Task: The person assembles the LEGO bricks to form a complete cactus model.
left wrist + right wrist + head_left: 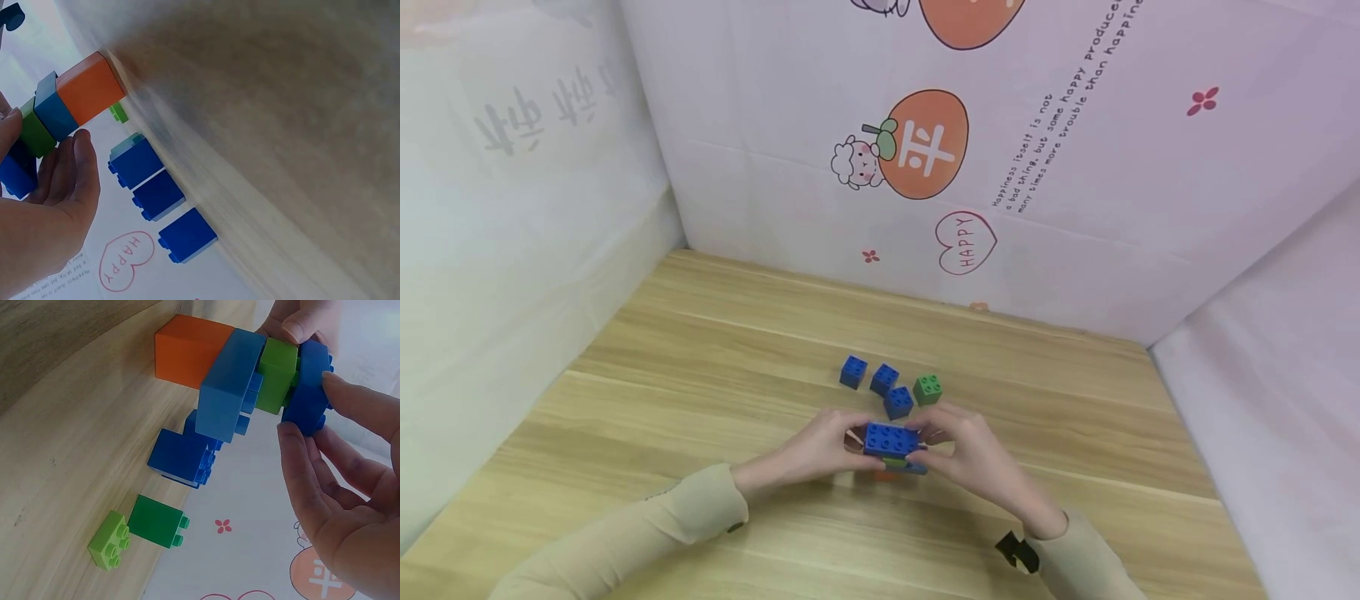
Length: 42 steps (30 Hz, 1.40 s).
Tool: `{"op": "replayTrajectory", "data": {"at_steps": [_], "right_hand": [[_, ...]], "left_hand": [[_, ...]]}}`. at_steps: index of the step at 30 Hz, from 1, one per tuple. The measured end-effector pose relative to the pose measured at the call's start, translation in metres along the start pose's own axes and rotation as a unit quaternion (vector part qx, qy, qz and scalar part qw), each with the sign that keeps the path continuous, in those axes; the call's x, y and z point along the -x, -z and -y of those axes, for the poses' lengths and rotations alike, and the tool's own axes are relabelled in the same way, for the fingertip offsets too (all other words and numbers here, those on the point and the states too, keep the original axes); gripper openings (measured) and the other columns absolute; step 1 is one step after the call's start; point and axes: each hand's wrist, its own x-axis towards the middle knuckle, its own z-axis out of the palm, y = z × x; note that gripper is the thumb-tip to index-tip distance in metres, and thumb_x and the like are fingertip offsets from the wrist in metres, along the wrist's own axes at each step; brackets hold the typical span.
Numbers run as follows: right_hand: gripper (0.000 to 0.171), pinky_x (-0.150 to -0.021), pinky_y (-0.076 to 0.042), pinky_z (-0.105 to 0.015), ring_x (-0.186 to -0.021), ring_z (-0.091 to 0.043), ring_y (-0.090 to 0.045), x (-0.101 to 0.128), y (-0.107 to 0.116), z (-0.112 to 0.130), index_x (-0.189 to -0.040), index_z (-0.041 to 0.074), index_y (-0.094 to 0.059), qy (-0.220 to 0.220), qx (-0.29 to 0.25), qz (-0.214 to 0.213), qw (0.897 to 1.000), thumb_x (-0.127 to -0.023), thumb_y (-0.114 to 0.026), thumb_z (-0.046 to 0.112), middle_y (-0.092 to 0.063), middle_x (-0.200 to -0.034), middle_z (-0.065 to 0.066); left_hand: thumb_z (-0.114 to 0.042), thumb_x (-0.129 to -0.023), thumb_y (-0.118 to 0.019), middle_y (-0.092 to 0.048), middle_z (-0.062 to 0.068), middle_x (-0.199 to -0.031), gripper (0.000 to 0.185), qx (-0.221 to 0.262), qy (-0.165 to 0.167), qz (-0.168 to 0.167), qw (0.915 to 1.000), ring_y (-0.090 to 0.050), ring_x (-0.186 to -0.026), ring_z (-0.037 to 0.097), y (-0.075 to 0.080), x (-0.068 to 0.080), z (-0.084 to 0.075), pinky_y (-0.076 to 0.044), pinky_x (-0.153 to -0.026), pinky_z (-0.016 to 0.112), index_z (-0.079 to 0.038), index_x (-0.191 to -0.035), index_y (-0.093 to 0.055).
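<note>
Stacking of bricks, top piece being seated.
Left hand [816,450] and right hand [973,454] pinch the brick stack [892,450]; next, firm even downward pressure seems needed.

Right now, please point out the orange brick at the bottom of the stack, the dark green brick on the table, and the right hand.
orange brick [190,351]: right wrist view, its broad side face.
dark green brick [155,520]: right wrist view, its side face.
right hand [347,506]: right wrist view, the palm.

Two bare hands, left hand [820,450] and right hand [973,454], emerge from long beige sleeves [655,525]; a black strap [1017,552] sits at the right wrist.
</note>
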Motion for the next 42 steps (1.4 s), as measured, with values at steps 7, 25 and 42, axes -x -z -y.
{"op": "replayTrajectory", "data": {"at_steps": [7, 25, 42], "right_hand": [[0.033, -0.075, -0.064, -0.032, -0.085, -0.017, -0.072, -0.0003, 0.0004, 0.0020, -0.110, 0.005, -0.068, 0.001, 0.003, 0.000, 1.000, -0.079, -0.080, 0.007, -0.071, -0.105, -0.009], [0.032, -0.077, -0.064, -0.032, -0.087, -0.021, -0.072, 0.0006, -0.0030, 0.0030, -0.109, 0.002, -0.067, 0.002, 0.008, 0.002, 1.000, -0.080, -0.080, 0.007, -0.069, -0.104, -0.011], [0.033, -0.078, -0.064, -0.032, -0.086, -0.021, -0.072, -0.0002, -0.0040, 0.0030, -0.111, 0.003, -0.069, 0.012, 0.011, -0.003, 1.000, -0.080, -0.080, 0.006, -0.071, -0.106, -0.012]], "left_hand": [[-0.025, -0.085, -0.079, -0.075, 0.003, -0.103, 0.031, -0.005, 0.000, 0.002, 1.0000, -0.071, -0.094, 0.013, -0.0006, -0.0006, -0.0015, -0.057, -0.079, 0.012, -0.011, -0.110, -0.068], [-0.022, -0.083, -0.080, -0.072, 0.008, -0.111, 0.039, 0.006, -0.012, 0.005, 0.9999, -0.071, -0.101, 0.021, 0.0008, 0.0003, -0.0006, -0.058, -0.081, 0.015, -0.008, -0.116, -0.066], [-0.025, -0.083, -0.081, -0.071, 0.008, -0.114, 0.045, 0.011, -0.010, -0.001, 0.9999, -0.068, -0.103, 0.019, 0.0042, 0.0044, -0.0021, -0.059, -0.082, 0.017, -0.010, -0.122, -0.064]]}}
